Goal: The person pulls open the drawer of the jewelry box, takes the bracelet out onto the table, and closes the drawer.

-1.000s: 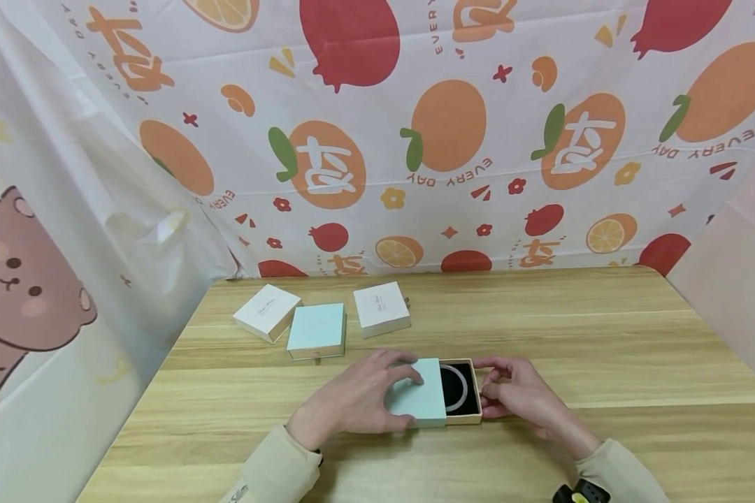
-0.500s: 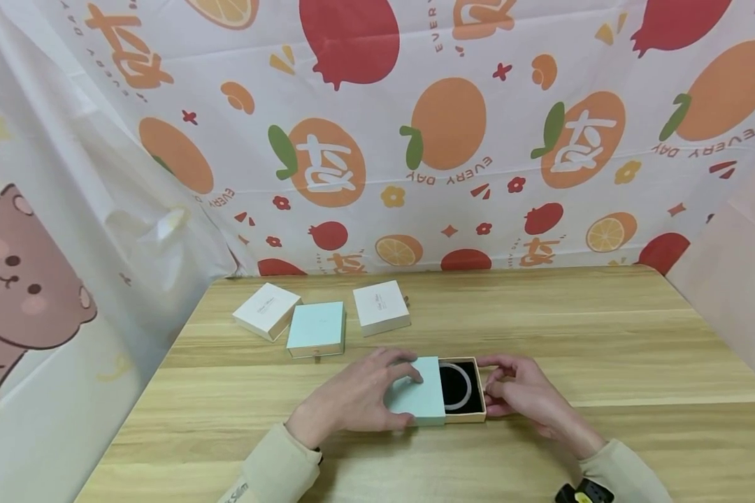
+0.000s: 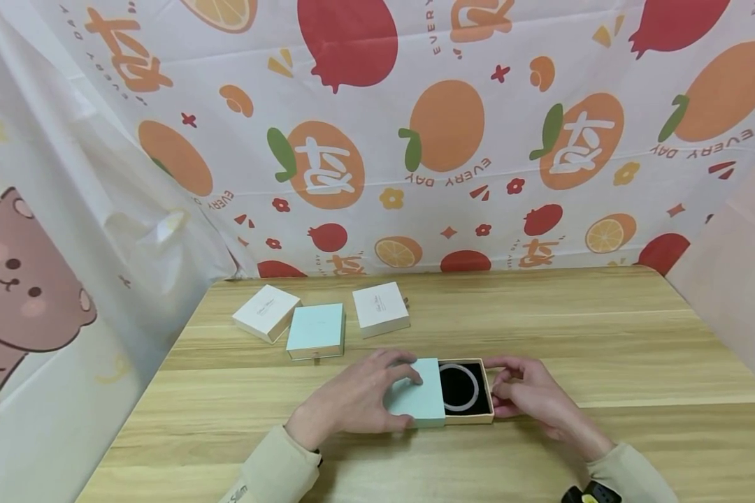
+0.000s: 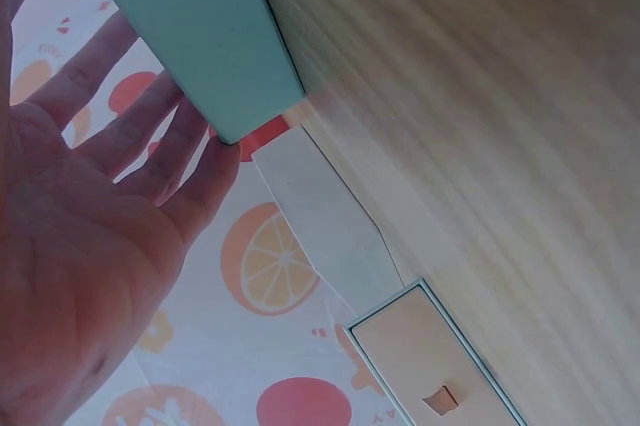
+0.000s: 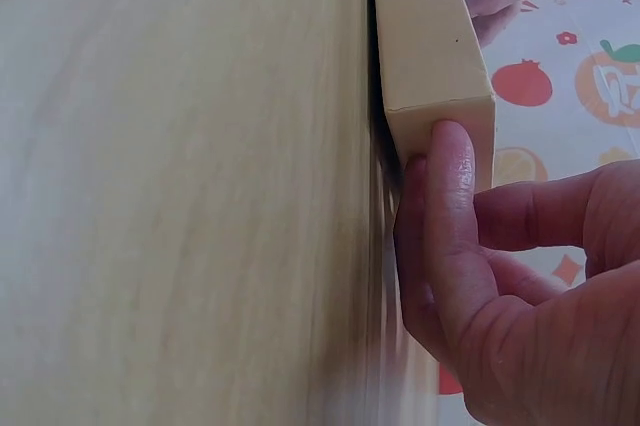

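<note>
On the table lies a mint-green jewelry box sleeve (image 3: 423,402), its cream drawer (image 3: 469,420) pulled well out to the right. A pale round bangle (image 3: 475,390) rests on the black lining inside, its left edge under the sleeve. My left hand (image 3: 368,395) grips the sleeve from the left, thumb on the near side and fingers across the top and far side. At the drawer's right end my right hand (image 3: 528,395) has its fingers curled against the end face. The right wrist view shows its fingertips right at that face, where any pull tab is hidden.
Farther back stand a white box (image 3: 266,310) at the left, another mint-green box (image 3: 317,330) close beside it, and a second white box (image 3: 380,309) with a small tab. A fruit-print curtain (image 3: 453,209) hangs behind the wooden table (image 3: 604,335).
My right hand has moved a little to the right and the drawer has slid farther out, uncovering more of the bangle. My left hand and the sleeve have stayed in place.
</note>
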`<state>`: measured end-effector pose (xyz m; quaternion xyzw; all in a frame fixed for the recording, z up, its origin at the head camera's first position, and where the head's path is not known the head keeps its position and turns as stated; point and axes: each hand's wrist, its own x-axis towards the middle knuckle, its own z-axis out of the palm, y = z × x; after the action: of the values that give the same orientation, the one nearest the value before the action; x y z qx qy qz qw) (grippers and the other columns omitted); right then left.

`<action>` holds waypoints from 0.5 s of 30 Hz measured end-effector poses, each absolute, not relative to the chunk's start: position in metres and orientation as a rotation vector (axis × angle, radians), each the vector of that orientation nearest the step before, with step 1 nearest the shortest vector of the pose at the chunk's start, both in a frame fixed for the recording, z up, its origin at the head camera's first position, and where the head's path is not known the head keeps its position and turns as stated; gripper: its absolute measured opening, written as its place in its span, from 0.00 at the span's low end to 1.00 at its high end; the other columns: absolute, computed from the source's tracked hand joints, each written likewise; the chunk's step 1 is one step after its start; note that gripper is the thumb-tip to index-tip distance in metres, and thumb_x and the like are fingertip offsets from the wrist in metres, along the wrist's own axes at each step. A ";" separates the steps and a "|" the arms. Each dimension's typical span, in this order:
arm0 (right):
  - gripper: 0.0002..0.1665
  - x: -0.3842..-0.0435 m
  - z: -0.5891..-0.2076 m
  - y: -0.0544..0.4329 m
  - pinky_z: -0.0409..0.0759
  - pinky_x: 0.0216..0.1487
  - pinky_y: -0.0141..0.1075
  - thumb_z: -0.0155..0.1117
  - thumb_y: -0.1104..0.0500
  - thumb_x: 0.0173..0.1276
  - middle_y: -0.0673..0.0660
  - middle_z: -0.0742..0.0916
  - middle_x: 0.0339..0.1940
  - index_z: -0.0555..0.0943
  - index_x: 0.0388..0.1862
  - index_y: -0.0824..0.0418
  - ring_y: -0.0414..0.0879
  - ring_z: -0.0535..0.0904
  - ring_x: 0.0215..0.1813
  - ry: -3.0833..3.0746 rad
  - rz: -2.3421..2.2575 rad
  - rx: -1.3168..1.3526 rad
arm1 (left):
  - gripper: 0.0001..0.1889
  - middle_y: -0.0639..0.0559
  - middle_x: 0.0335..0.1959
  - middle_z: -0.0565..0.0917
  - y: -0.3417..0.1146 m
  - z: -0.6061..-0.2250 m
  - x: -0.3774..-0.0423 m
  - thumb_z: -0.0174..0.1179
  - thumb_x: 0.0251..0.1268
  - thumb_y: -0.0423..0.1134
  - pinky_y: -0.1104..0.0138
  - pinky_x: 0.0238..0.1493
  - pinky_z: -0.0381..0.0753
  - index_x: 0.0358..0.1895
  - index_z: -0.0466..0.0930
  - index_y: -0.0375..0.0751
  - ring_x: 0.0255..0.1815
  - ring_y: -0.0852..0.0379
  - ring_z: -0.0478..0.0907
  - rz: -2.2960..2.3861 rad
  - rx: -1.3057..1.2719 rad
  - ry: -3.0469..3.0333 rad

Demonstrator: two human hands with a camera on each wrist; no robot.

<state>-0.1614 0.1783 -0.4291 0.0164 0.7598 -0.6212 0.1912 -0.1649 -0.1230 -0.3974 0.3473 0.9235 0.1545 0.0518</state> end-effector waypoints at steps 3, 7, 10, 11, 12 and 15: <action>0.29 -0.161 -0.429 0.179 0.89 0.36 0.38 0.54 0.74 0.70 0.59 0.79 0.39 0.69 0.71 0.73 0.47 0.82 0.36 2.140 -1.745 0.050 | 0.25 0.55 0.72 0.74 -0.123 -0.398 -0.165 0.70 0.55 0.57 0.56 0.71 0.75 0.57 0.82 0.57 0.73 0.51 0.71 0.473 1.059 2.809; 0.30 -0.161 -0.429 0.180 0.89 0.36 0.38 0.55 0.74 0.69 0.59 0.79 0.39 0.69 0.71 0.73 0.47 0.83 0.35 2.139 -1.743 0.053 | 0.25 0.55 0.72 0.74 -0.123 -0.398 -0.165 0.71 0.55 0.57 0.56 0.71 0.75 0.57 0.82 0.57 0.73 0.51 0.70 0.478 1.053 2.809; 0.30 -0.160 -0.429 0.181 0.89 0.36 0.37 0.55 0.74 0.69 0.59 0.79 0.39 0.69 0.71 0.73 0.48 0.83 0.36 2.135 -1.741 0.047 | 0.25 0.56 0.72 0.74 -0.123 -0.398 -0.165 0.71 0.55 0.57 0.56 0.71 0.75 0.57 0.82 0.58 0.73 0.51 0.70 0.479 1.050 2.810; 0.30 -0.160 -0.429 0.181 0.89 0.36 0.37 0.55 0.74 0.69 0.59 0.79 0.39 0.68 0.71 0.73 0.48 0.83 0.36 2.136 -1.740 0.042 | 0.25 0.56 0.72 0.74 -0.123 -0.398 -0.165 0.70 0.55 0.57 0.56 0.71 0.75 0.57 0.82 0.58 0.73 0.52 0.70 0.480 1.049 2.809; 0.30 -0.160 -0.430 0.182 0.89 0.36 0.37 0.55 0.74 0.69 0.59 0.79 0.39 0.68 0.71 0.73 0.48 0.83 0.36 2.136 -1.740 0.037 | 0.25 0.56 0.72 0.74 -0.123 -0.398 -0.165 0.70 0.55 0.57 0.56 0.71 0.75 0.57 0.82 0.58 0.73 0.52 0.70 0.481 1.048 2.808; 0.30 -0.160 -0.430 0.183 0.89 0.36 0.37 0.55 0.73 0.69 0.59 0.79 0.39 0.68 0.71 0.73 0.48 0.83 0.36 2.141 -1.740 0.023 | 0.25 0.56 0.72 0.74 -0.123 -0.398 -0.165 0.70 0.55 0.57 0.56 0.71 0.75 0.57 0.82 0.58 0.73 0.52 0.70 0.482 1.047 2.805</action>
<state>-0.1601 0.1832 -0.4299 0.0081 0.7619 -0.6191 0.1903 -0.1653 -0.1226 -0.3978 0.3448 0.9236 0.1586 0.0542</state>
